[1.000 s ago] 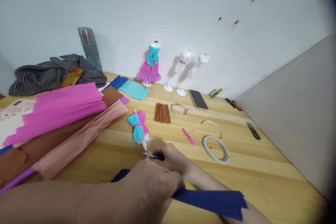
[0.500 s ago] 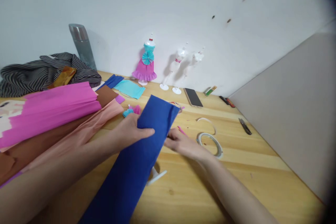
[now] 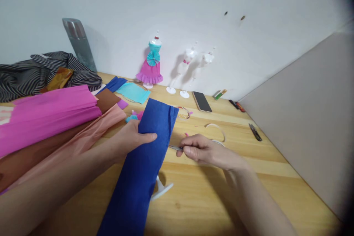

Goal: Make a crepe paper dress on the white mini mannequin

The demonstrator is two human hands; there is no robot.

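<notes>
"Paper [image 3: 138,177], that long blue strip: where is it?"

"Held aslant above the table [image 3: 210,199], partly hiding a white stand [image 3: 163,190] whose foot shows past its right edge. The left hand [image 3: 132,137] pinches it near the top, thumb in front."

"And the right hand [image 3: 203,150]?"

"Closed around small scissors [image 3: 175,148], metal tip at the strip's right edge. I can't tell whether the blades are apart."

"Any writing?"

"Print on the green packet [image 3: 220,94] is too small to read. The phone's [image 3: 202,101] screen is dark."
</notes>
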